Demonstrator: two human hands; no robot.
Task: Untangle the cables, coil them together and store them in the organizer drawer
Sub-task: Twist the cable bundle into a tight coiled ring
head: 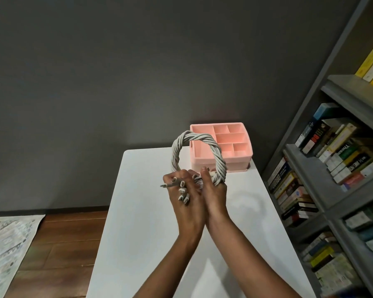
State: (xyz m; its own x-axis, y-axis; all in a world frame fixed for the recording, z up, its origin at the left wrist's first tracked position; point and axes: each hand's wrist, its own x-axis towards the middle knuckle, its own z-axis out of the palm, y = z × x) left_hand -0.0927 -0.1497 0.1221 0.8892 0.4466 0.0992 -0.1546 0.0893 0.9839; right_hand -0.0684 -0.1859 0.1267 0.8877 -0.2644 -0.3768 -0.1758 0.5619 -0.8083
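Okay, on my feed both hands are up in front of the camera, wrists close together, well above the white bench (149, 233). The grey cables (175, 153) are twisted together into one rope-like loop that stands upright between the hands, clear of the bench top. The left hand (184, 197) is curled tight, with several turns of cable wrapped around its fingers, and a thin plug end (164, 186) pokes out to its left. The right hand (214, 190) grips the lower right part of the loop, fingers closed around the bundle and thumb up against it.

Behind the loop, the pink organizer (243, 157) sits at the far right corner of the bench (its open top compartments face the camera). The loop overlaps its left side in my view but looks to be nearer to me than the box. I can't make out from here whether the drawer below is open.

To the right stands a grey bookshelf (306, 169) packed with books, and a patterned rug (7, 244) lies on the wooden floor at left.
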